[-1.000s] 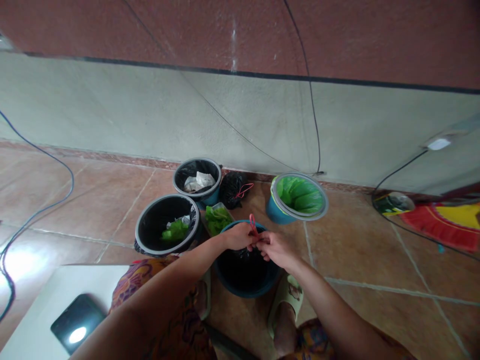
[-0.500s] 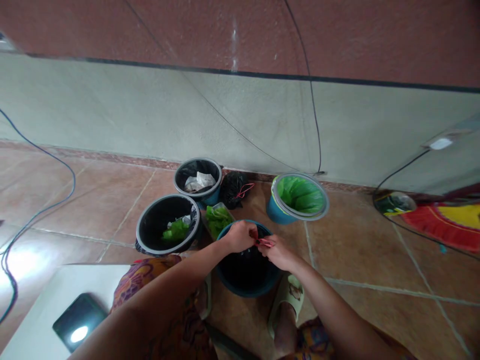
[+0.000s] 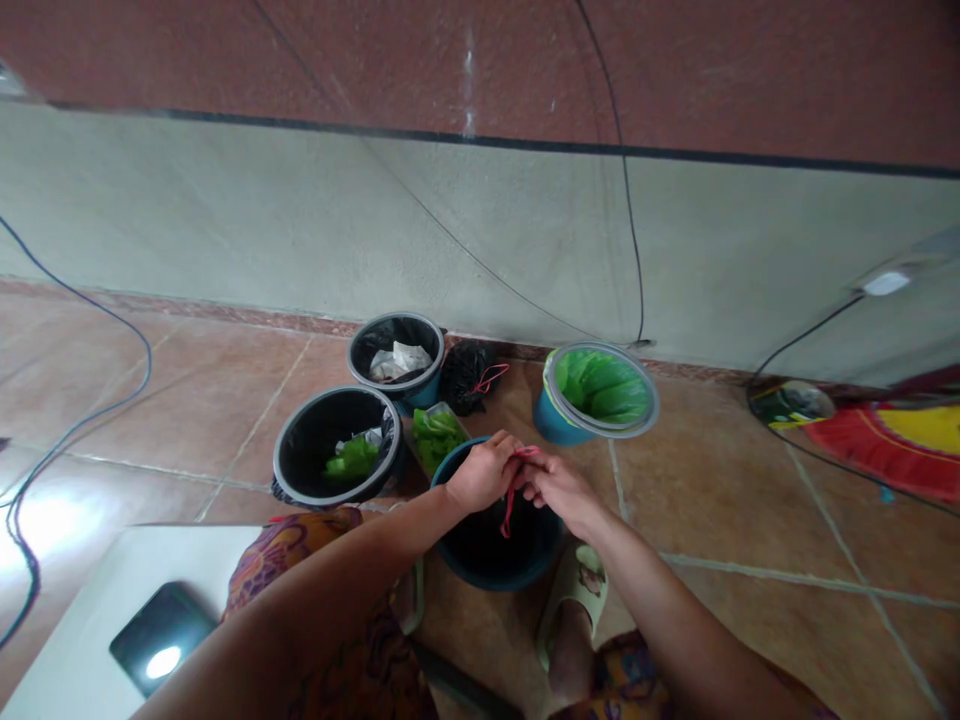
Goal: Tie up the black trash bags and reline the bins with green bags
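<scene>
1. Two bare hands meet over a round blue bin standing on the tiled floor between a person's slippered feet.
2. The left hand, fingers drawn together, pinches a red drawstring at its fingertips, above the bin's far side.
3. The right hand, fingers curled in, grips the same drawstring, just beside the left.
4. The drawstring runs between the two sets of fingertips, one strand dangling below them in front of the bin's dark mouth.
5. Beyond the left hand sits a tray of green leaves; farther back, a knotted black bag lies near the wall.
6. A green-lined bin stands beyond the right hand.
</scene>
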The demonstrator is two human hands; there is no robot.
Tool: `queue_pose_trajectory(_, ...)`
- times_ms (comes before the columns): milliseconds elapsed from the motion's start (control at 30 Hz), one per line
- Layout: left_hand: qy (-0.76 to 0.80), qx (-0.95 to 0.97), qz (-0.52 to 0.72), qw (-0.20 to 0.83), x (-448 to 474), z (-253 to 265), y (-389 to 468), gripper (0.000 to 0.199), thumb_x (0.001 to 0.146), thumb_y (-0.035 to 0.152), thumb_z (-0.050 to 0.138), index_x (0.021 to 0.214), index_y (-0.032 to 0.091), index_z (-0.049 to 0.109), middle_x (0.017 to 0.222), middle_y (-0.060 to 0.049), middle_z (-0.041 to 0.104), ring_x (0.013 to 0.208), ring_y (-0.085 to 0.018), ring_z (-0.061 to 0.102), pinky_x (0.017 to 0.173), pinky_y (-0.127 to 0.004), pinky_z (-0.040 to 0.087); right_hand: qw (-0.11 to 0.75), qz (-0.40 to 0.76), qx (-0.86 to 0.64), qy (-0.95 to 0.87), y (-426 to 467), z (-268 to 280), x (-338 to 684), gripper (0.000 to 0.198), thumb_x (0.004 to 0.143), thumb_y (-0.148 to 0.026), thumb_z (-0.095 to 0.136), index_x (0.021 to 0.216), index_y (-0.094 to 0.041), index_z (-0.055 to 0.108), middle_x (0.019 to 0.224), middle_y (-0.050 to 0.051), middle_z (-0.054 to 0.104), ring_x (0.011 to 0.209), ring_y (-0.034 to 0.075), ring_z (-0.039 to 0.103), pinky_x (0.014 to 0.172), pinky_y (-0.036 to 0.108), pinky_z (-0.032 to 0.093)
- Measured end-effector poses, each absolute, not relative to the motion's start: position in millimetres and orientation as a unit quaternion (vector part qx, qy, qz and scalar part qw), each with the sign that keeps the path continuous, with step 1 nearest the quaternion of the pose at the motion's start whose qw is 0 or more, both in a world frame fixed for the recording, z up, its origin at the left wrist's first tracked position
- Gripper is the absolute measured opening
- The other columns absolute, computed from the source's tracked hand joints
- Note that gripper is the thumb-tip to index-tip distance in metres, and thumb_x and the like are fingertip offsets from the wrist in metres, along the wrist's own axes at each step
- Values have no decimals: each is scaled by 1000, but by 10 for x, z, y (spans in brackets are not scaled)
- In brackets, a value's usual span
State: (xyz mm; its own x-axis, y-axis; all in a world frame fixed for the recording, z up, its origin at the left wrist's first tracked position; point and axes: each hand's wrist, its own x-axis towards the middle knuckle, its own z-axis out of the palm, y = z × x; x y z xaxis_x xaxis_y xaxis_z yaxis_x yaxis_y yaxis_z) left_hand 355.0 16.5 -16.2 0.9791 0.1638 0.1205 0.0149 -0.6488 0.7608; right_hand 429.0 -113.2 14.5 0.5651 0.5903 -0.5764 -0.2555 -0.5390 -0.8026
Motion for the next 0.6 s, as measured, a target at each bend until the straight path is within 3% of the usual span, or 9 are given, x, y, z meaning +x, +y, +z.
queue_pose_trajectory(167,83,853,99,505,3575,-84,189,9,85,13,53,79,17,58,81,-1,59,75,-12,57,75,-23,47,528,473,-701,-79,-1197,63,4334,12,79,-26,56,83,-17,63,67,0,65,51,7,51,46,17,36)
queue_pose_trajectory(300,81,781,49,618,3604,-56,234,9,82,17,55,75,16,59,68,2,60,64,-10,57,66,-21,46,539,478,-687,-101,-1214,44,4345,14,80,-29,55,85,-17,62,70,1,66,54,8,54,51,19,39)
queue_pose_trajectory(400,99,733,24,672,3629,-91,238,11,80,20,58,71,15,59,63,3,60,59,-9,57,60,-20,45,442,422,-772,-175,-1194,122,4363,17,86,-24,45,86,-18,61,73,2,67,58,11,57,55,22,41)
queue_pose_trajectory(533,118,706,28,698,3646,-132,227,12,74,21,64,65,14,59,59,4,58,54,-8,53,53,-19,41,214,243,-889,-323,-1177,258,4400,19,89,-19,43,91,-18,62,82,7,70,76,17,63,70,27,41)
queue_pose_trajectory(600,116,697,22,708,3649,-129,231,13,74,21,64,65,14,59,57,4,58,51,-7,52,51,-19,40,179,216,-896,-344,-1189,274,4418,19,90,-20,44,95,-19,62,88,8,71,83,19,64,74,28,41)
